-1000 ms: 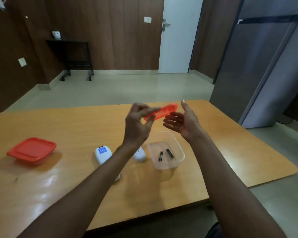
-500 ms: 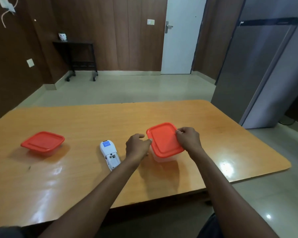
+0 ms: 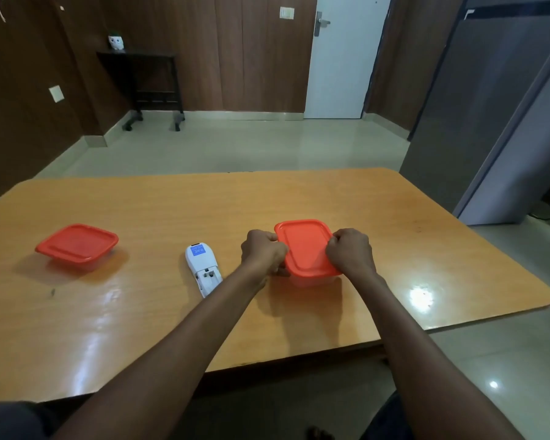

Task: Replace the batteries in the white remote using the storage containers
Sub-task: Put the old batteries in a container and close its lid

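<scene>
A clear storage container with a red lid [image 3: 305,246] stands on the wooden table [image 3: 172,312] right of centre. My left hand [image 3: 262,252] presses on the lid's left edge and my right hand [image 3: 350,252] on its right edge, fingers curled over the rim. The white remote [image 3: 203,268] lies face down to the left of my left hand, its battery compartment open and uncovered. A second container with a red lid [image 3: 77,244] sits closed at the table's far left. The batteries inside the near container are hidden by the lid.
The table's near edge runs below my forearms and its right end is rounded. A grey refrigerator [image 3: 489,106] stands beyond the right end. A white door [image 3: 340,58] and a small black stand [image 3: 146,81] are at the far wall.
The red lid was held up in the air over the open container with two batteries inside; it now sits on the container, with both hands pressing its edges. The view shifted downward.
</scene>
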The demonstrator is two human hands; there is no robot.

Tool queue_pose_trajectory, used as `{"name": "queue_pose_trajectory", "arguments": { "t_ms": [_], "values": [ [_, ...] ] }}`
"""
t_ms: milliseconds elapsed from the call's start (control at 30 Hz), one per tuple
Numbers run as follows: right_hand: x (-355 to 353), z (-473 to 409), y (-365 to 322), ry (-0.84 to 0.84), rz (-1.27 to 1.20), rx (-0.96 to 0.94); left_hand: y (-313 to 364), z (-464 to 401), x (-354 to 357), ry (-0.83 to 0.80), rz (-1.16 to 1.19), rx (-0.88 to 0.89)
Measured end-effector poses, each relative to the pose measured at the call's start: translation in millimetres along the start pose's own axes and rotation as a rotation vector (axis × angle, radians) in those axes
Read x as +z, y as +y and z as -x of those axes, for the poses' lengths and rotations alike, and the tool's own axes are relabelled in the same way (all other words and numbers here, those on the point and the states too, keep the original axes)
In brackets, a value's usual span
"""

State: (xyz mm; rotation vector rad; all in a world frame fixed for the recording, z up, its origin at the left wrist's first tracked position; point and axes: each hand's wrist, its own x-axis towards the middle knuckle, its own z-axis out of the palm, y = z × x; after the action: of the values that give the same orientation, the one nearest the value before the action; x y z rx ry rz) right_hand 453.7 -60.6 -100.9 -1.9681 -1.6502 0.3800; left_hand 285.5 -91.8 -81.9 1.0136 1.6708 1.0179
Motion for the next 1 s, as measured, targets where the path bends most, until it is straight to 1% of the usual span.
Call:
{"name": "queue_pose_trajectory", "arguments": {
  "t_ms": [67, 167, 233, 333, 533, 667, 767, 867, 933, 1000],
  "values": [
    [-1, -1, 1, -0.025, -0.014, 0.001, 2, -1, 1, 0.001, -0.005, -0.01],
    [0, -2, 0, -0.019, 0.008, -0.024, 3, -1, 2, 0.002, -0.033, -0.005],
    [1, -4, -1, -0.027, 0.032, -0.036, 5, -2, 1, 0.004, -0.03, -0.037],
    [0, -9, 0, -0.075, 0.041, -0.017, 9, -5, 0, -0.026, -0.033, -0.063],
    [6, -6, -2, -0.132, 0.001, 0.0, 2, -9, 3, 0.01, 0.01, -0.075],
    [12, -1, 0, -0.133, -0.023, 0.014, 0, -11, 5, 0.04, -0.007, -0.054],
    [11, 0, 1, -0.14, -0.064, 0.06, -1, -9, 8, 0.058, -0.039, -0.025],
    [11, 1, 0, -0.138, -0.056, 0.061, -3, -9, 10, 0.068, -0.08, 0.003],
    [9, 3, 0, -0.122, -0.024, 0.054, -2, -4, 13, 0.061, -0.157, 0.047],
    [6, 2, -1, -0.112, 0.007, 0.05, -2, 2, 18, 0.059, -0.29, 0.083]
  ]
}}
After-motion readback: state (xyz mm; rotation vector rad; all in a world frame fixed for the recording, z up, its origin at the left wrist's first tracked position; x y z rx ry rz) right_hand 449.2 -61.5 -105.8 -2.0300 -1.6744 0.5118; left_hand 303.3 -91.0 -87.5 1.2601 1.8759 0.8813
